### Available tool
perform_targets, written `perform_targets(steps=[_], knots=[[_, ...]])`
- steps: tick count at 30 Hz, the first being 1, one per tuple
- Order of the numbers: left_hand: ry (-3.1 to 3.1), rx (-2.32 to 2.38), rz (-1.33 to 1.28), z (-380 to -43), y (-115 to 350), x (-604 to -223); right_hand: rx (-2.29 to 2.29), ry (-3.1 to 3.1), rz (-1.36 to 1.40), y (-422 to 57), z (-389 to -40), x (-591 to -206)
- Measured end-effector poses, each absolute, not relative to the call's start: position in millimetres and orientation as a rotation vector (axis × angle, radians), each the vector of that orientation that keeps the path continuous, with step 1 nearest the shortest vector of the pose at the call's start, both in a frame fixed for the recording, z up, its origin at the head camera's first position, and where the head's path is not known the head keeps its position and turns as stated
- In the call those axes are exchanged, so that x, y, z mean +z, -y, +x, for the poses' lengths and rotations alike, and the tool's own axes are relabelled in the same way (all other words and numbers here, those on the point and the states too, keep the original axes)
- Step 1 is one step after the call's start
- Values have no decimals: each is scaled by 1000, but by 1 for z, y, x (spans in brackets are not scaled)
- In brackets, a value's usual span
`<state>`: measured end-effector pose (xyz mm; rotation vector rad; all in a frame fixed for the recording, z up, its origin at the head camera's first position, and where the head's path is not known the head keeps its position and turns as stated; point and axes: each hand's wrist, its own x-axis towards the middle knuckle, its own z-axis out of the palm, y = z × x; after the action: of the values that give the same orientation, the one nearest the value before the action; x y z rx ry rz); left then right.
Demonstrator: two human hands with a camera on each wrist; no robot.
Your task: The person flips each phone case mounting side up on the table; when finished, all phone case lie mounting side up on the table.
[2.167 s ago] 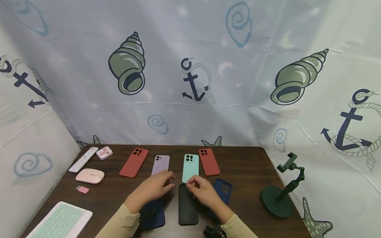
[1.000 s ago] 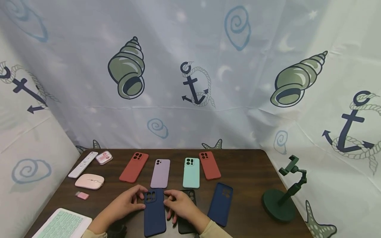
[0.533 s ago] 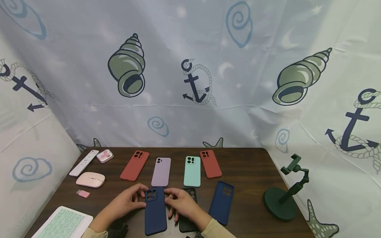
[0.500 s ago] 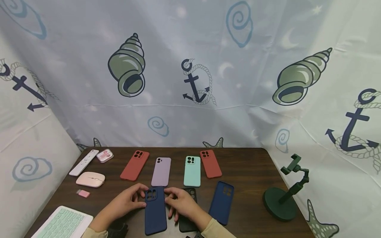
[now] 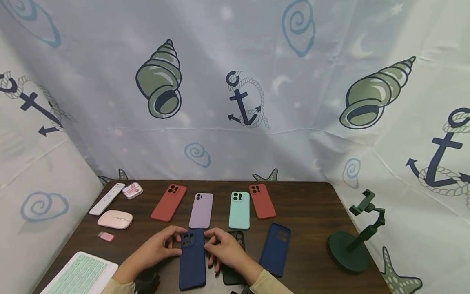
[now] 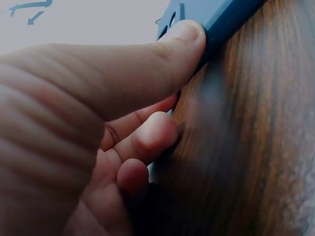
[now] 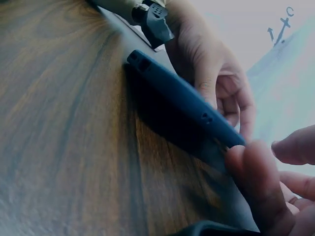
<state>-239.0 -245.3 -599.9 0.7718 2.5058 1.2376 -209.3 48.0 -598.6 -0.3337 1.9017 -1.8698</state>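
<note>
Upright in the head view, a navy phone case (image 5: 192, 261) with camera cutouts lies between my two hands. My left hand (image 5: 158, 247) holds its left edge by thumb and fingers near the top. At its upper right edge, my right hand (image 5: 229, 251) grips with thumb and index finger, the other fingers curled beneath. In the left wrist view the thumb (image 6: 189, 34) presses the case's side. The right wrist view shows the case (image 7: 182, 93) edge-on, tilted with a shadow below it. A black phone case (image 5: 231, 277) lies partly under my right hand.
Farther back lie a lilac case (image 5: 201, 210), a mint case (image 5: 239, 212) and two red cases (image 5: 169, 203). Another navy case (image 5: 275, 251) is to the right, before a green stand (image 5: 349, 251). A keyboard (image 5: 82, 271), mouse (image 5: 115, 219) and remote (image 5: 107, 199) line the left.
Both hands came back from near the lilac and mint cases and took hold of the navy case, which earlier lay under the left arm. Over the last second they have barely moved.
</note>
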Motion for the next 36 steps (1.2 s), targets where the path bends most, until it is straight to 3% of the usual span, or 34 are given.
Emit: perform_targets(steps=[16,29,36], knots=[[-2515,1231,800,-240,245,-600,-1975,-1833,-530,-43,-207,-593],[-2477,1260,882,-237,243,-605,-1820,-1995,-879,-39,-204,-596],[-2372,1366,927,-233,235,-600,-1668,-2185,-910,-39,-201,-594]])
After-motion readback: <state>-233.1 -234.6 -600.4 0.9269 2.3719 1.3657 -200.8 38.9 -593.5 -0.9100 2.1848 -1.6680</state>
